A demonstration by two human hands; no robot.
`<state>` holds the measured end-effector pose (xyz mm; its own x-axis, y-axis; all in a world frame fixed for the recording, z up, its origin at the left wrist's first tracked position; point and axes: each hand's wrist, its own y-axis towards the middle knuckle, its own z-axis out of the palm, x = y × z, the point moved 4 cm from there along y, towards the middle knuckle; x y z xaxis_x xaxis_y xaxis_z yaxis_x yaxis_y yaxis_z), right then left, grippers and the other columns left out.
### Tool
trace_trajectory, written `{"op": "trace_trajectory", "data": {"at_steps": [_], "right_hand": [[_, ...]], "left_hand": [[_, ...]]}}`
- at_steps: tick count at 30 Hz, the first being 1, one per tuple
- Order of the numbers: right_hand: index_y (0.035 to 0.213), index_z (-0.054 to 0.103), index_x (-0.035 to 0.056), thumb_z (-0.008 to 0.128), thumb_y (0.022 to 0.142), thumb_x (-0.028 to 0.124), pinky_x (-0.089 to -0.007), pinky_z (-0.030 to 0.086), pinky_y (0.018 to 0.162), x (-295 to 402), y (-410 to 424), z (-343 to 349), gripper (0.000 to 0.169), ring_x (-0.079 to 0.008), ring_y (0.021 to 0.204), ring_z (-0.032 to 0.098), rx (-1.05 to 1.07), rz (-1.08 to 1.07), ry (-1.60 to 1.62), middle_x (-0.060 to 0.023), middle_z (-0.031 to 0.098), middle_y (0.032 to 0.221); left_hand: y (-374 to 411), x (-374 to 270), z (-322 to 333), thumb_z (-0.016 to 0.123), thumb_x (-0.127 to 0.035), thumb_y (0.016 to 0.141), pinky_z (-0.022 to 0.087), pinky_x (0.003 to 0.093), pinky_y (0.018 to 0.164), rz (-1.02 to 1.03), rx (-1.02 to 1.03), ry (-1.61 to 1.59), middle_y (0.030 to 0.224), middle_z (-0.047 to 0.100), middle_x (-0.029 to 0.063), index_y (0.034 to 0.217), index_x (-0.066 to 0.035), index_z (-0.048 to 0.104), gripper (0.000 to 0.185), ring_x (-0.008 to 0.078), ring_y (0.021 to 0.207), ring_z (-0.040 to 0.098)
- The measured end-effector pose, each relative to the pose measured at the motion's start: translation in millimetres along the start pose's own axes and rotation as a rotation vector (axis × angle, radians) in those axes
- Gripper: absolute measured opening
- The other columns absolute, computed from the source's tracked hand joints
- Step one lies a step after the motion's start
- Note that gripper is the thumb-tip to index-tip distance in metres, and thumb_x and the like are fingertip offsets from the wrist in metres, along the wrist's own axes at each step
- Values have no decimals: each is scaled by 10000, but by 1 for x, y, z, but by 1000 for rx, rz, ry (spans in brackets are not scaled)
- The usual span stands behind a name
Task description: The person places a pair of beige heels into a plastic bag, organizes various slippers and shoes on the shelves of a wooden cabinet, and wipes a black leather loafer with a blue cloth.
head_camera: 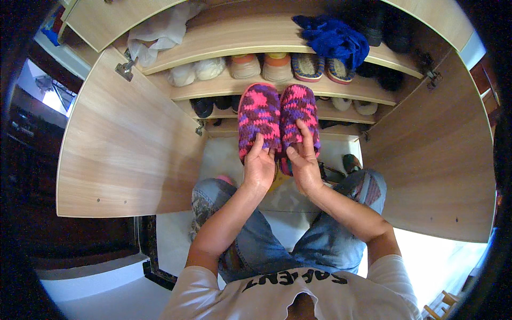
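Observation:
A pair of knitted slippers in pink, purple and maroon is held side by side before the shelves of a wooden shoe cabinet, toes pointing toward it. My left hand grips the left slipper at its opening, thumb on top and fingers hidden inside or beneath. In my right hand is the right slipper, with one finger stretched along its upper. Behind the toes runs the edge of a middle shelf; whether the slippers touch it I cannot tell.
Cabinet doors stand open at left and right. Shelves hold orange-lined shoes, striped slippers, white-wrapped shoes, a blue cloth, a white plastic bag and dark shoes. A dark shoe lies near my right knee.

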<state>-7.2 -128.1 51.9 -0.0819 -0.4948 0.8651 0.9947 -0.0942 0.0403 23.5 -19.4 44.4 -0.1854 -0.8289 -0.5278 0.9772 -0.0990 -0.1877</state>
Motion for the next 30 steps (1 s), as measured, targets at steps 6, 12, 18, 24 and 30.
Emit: {"op": "trace_trajectory", "data": {"at_steps": [6, 12, 18, 24, 30], "right_hand": [[1468, 114, 130, 480, 864, 5, -292, 186, 1070, 0, 2, 10, 717, -170, 1306, 254, 151, -13, 58, -39, 207, 1472], [1472, 79, 122, 463, 885, 62, -306, 176, 1081, 4, -2, 17, 704, -188, 1327, 233, 259, 45, 164, -60, 162, 1494], [1467, 55, 101, 514, 886, 113, -335, 103, 1116, 6, -16, 28, 741, -207, 1385, 118, 392, 44, 13, -80, 88, 1518], [1403, 314, 66, 584, 856, 120, -336, 236, 1083, 14, -20, 29, 613, -215, 1320, 317, 511, -141, -498, -152, 324, 1439], [992, 655, 26, 604, 808, 76, -373, 489, 812, 150, 39, 63, 197, -275, 942, 630, 284, -548, -1033, -152, 655, 1010]], "left_hand": [[-2, -7, -15, 551, -196, 907, 383, 328, 961, 34, -1, 184, 1201, 551, 32, 1228, -83, 498, 344, 173, 1095, 510], [-21, -6, -14, 632, -67, 808, 443, 342, 879, 244, 127, 868, 1038, 621, 51, 1088, -7, 581, 291, 189, 975, 577], [-23, -19, -20, 631, -23, 701, 435, 397, 859, 640, 92, 1591, 1024, 613, 173, 1096, -9, 565, 401, 339, 963, 575], [-14, -40, -18, 633, -50, 712, 378, 439, 933, 667, 104, 1430, 1132, 558, 222, 1146, 15, 528, 451, 388, 1068, 509], [-16, -74, -25, 658, 8, 752, 429, 313, 891, 522, 7, 923, 1107, 603, 86, 1121, 19, 549, 384, 180, 1015, 561]]}}
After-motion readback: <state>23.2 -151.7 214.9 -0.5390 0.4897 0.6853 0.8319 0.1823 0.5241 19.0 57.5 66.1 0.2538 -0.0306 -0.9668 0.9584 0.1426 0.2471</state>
